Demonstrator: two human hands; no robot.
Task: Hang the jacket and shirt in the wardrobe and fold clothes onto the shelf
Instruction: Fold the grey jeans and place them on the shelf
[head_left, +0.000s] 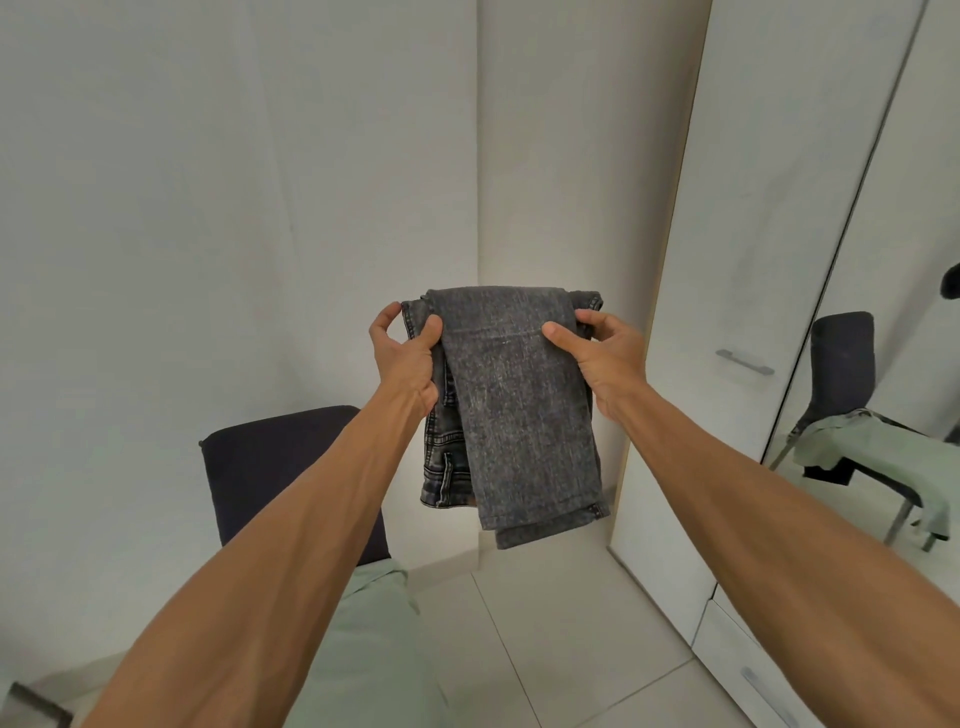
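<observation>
I have the grey jeans (519, 405) folded over and hanging in mid-air, in front of the wall corner and just left of the wardrobe door (727, 234), which looks closed. My left hand (402, 358) pinches the top fold at its left edge and my right hand (605, 351) at its right edge, thumbs in front. Both grips are clamped on denim, I judge to hold the 2 layers square for the shelf, which is not in view. Below, a pale green garment (374, 649) lies on the dark chair (275, 467).
</observation>
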